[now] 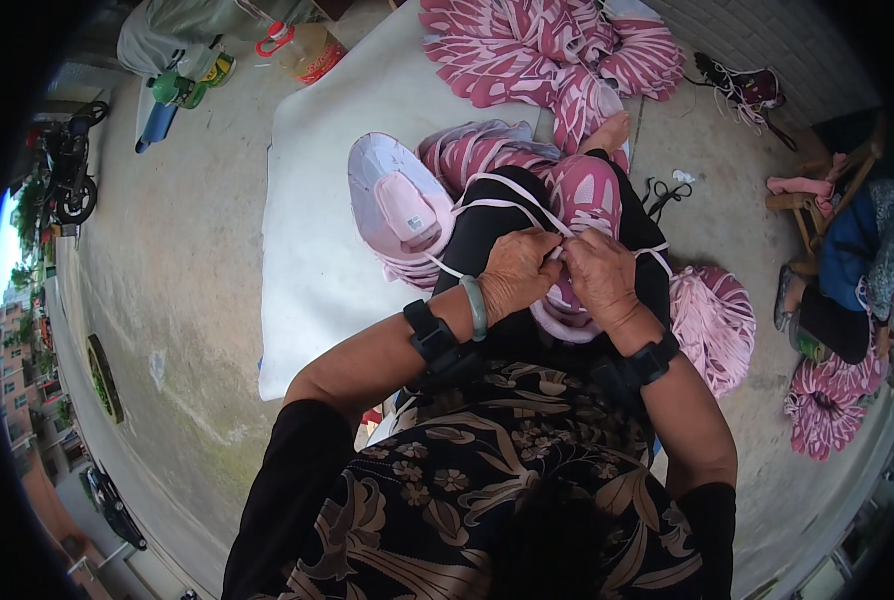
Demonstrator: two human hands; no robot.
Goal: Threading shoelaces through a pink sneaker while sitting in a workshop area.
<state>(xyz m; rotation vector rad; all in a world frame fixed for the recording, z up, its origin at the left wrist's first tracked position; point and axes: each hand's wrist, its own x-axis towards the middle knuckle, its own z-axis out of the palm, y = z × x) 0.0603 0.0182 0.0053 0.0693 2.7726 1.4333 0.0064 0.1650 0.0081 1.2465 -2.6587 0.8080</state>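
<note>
A pink and white shoe upper (584,192) lies across my lap, between my black-trousered knees. A pale pink shoelace (512,183) loops from it over my left thigh, and more lace trails past my right thigh. My left hand (520,272) is closed in a pinch on the lace, above the upper's opening. Close against it, my right hand (601,277) is also closed at the lace, with the fingertips of both hands nearly meeting. The fingers hide part of the lacing. Beside my left thigh, a stack of nested uppers (364,215) shows its pale lining.
A white sheet (307,220) covers the ground ahead and left. Bundled pink uppers (497,55) lie at the far end, with another bundle (712,325) by my right thigh. A red-capped bottle (312,52) stands far left. Another person sits at right near a wooden chair (817,205).
</note>
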